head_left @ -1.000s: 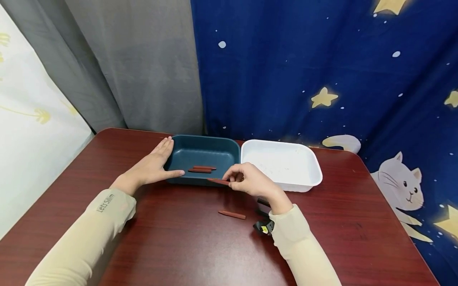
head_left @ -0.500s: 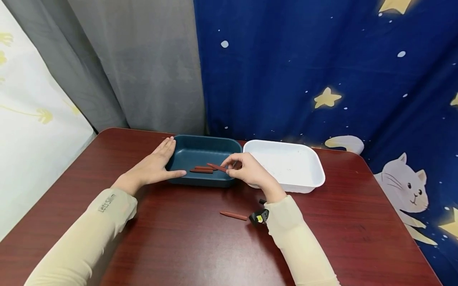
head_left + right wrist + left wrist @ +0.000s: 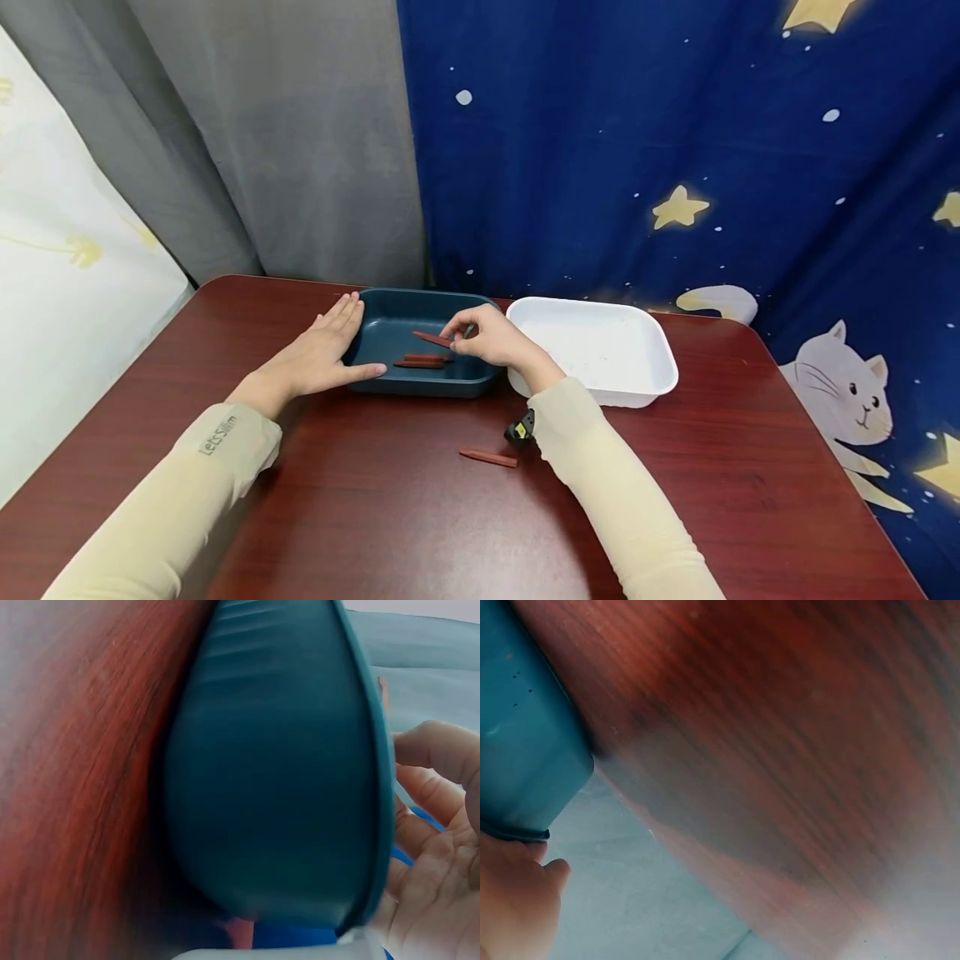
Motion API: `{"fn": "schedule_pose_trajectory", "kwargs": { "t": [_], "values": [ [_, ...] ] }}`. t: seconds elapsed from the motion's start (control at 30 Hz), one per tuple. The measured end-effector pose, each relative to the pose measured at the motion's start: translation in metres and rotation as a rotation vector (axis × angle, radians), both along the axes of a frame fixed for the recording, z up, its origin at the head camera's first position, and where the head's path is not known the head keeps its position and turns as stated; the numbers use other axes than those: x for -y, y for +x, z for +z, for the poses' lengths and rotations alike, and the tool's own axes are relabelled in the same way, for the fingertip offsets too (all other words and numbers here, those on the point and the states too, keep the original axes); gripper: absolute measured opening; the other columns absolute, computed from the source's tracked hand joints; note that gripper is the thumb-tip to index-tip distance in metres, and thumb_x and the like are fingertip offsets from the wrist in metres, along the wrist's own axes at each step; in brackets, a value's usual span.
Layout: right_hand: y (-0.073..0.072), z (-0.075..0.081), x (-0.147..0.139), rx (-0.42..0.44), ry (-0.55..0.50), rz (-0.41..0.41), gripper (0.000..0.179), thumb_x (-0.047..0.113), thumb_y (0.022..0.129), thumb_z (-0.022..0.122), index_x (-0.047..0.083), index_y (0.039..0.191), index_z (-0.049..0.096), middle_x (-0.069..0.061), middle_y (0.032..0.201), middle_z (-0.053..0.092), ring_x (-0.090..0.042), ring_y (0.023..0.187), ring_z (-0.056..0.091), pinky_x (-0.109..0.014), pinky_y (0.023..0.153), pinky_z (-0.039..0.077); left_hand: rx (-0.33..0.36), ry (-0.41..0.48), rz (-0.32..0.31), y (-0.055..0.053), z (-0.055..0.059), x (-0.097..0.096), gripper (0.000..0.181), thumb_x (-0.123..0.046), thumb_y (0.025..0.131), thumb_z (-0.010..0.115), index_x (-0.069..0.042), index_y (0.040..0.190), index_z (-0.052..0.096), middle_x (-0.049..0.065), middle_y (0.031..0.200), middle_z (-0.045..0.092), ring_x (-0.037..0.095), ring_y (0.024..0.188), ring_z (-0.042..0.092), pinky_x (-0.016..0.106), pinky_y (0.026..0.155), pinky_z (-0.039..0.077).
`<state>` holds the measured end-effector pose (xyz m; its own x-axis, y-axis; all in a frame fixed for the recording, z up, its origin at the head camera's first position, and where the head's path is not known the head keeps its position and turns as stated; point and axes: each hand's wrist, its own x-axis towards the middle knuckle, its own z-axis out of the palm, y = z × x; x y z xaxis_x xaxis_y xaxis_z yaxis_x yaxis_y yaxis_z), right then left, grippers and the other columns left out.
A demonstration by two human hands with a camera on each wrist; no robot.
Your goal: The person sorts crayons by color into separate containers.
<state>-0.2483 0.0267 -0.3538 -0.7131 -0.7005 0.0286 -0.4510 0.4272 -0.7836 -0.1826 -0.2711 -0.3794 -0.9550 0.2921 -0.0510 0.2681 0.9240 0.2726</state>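
In the head view, my right hand (image 3: 491,340) pinches a reddish-brown pointed stick (image 3: 430,338) above the dark teal tray (image 3: 423,387). Inside that tray, similar sticks (image 3: 418,364) lie side by side near the front wall. One more stick (image 3: 489,458) lies on the table in front. My left hand (image 3: 315,354) rests against the tray's left end, fingers straight and thumb over the front rim. The left wrist view catches only part of that hand (image 3: 517,896) at the rim. In the right wrist view, the tray wall (image 3: 277,765) hides most of the pinched stick (image 3: 383,690).
A white tray (image 3: 630,396) stands right beside the teal one. Under the right wrist hangs a small black device (image 3: 520,429). Behind the dark red table (image 3: 360,500) hang a grey curtain (image 3: 300,167) and a blue starry curtain (image 3: 562,167).
My right hand has carried the stick up and leftward from the teal tray's front rim to over its inside. The left hand stays at the tray's left end.
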Motion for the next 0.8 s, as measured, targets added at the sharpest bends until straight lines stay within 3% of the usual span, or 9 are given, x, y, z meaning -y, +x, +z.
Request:
{"fn": "schedule_pose_trajectory", "kwargs": {
  "t": [0.37,0.63,0.8],
  "values": [
    [-0.016,-0.009,0.028,0.002,0.105,0.021,0.018,0.003,0.093,0.064,0.004,0.107,0.075,-0.004,0.079,0.063,-0.012,0.067,0.049,-0.022,0.065,0.041,-0.011,-0.04,0.007,0.002,-0.001,-0.002,0.113,-0.077,0.087,0.048,-0.001,0.159,0.004,0.015,0.168,-0.003,0.034,0.156,-0.003,0.063,0.121,0.012],
    [-0.023,-0.029,0.041,0.009,0.196,-0.012,0.017,0.004,0.092,0.068,0.006,0.106,0.077,-0.006,0.082,0.068,-0.012,0.071,0.054,-0.02,0.067,0.044,0.003,-0.058,-0.009,0.004,-0.001,-0.004,0.113,-0.078,0.088,0.045,-0.001,0.159,0.002,0.016,0.168,-0.004,0.034,0.156,-0.004,0.063,0.122,0.011],
    [-0.024,-0.032,0.05,-0.002,0.221,-0.018,0.016,0.005,0.091,0.069,0.007,0.105,0.077,-0.008,0.087,0.071,-0.013,0.076,0.056,-0.022,0.07,0.046,-0.011,-0.058,0.004,0.005,0.0,-0.001,0.113,-0.077,0.088,0.047,0.0,0.159,0.003,0.017,0.168,-0.003,0.034,0.156,-0.004,0.062,0.122,0.011]
  ]
}}
